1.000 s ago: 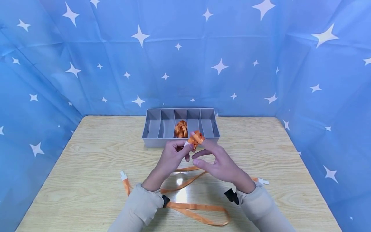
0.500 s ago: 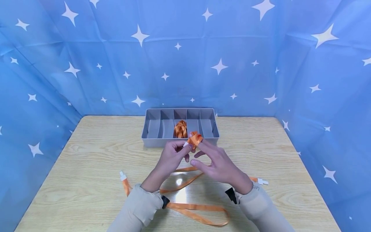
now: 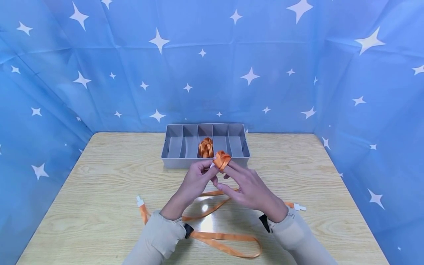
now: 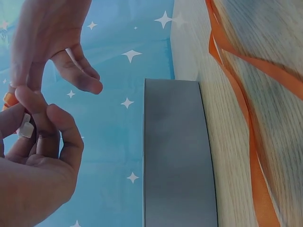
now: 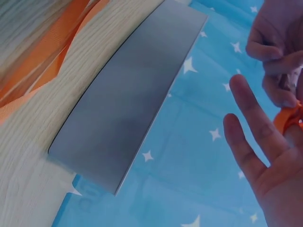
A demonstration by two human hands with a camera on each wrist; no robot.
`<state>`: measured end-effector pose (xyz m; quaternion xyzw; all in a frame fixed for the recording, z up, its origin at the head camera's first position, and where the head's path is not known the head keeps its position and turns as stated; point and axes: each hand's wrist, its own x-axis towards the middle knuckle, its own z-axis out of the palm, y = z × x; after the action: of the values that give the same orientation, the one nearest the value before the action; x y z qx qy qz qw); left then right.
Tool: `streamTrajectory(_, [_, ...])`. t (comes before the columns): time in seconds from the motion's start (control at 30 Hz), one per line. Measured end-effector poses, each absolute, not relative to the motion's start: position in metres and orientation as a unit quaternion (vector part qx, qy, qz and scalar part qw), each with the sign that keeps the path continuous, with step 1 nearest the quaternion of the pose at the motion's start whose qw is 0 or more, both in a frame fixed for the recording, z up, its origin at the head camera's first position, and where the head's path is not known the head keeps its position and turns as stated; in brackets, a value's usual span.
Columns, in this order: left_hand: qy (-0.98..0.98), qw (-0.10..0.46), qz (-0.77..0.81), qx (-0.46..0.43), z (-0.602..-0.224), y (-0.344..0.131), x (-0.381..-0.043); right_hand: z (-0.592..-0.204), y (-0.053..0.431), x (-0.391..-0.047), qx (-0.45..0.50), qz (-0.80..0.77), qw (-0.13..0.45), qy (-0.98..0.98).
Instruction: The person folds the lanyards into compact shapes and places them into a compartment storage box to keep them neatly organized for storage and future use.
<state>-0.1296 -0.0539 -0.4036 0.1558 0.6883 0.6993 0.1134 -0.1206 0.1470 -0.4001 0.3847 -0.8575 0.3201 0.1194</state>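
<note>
1. Far left, at 8 o'clock from the held coil, a white clip (image 3: 140,201) lies on the wooden table (image 3: 82,191), pointing to 11 o'clock; its orange strap (image 3: 144,214) runs towards the left sleeve.
2. The left hand (image 3: 196,179), at the coil's 8 o'clock, has its fingers curled in, thumb and fingers pinching the coil's clip end.
3. The grey tray (image 3: 185,163) stands behind, its long axis running 9 to 3 o'clock; in its middle compartment sits another orange coil (image 3: 206,148), at 10 o'clock from the held one.
4. The held coil (image 3: 222,160) of orange ribbon is raised between both hands, before the tray's front. Its white end (image 3: 212,165) points to 8 o'clock; the winding is roundish, so I cannot tell its long axis.
5. At 6 o'clock, a ribbon loop (image 3: 232,236) lies on the table.
6. The right hand (image 3: 251,187), at 4 o'clock, has fingers extended, thumb apart; one finger reaches the ribbon, its tip hidden.
7. Far right, also 4 o'clock, lies another white clip (image 3: 299,207).
</note>
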Motion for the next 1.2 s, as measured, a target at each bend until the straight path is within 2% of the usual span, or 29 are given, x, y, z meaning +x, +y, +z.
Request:
streamTrajectory(0.4, [0.694,0.121,0.68,0.203,-0.4,-0.059,-0.129,-0.402,0.146,-0.121,0.388,0.284,0.151,-0.864])
streamTrajectory(0.73, [0.719,0.091,0.664,0.182,-0.403,-0.056,-0.13,-0.408,0.141,-0.122,0.397,0.242,0.186,-0.865])
streamTrajectory(1.2, [0.687,0.104,0.702,0.156,-0.404,-0.049,-0.13,-0.404,0.144,-0.119,0.393,0.206,0.194,-0.875])
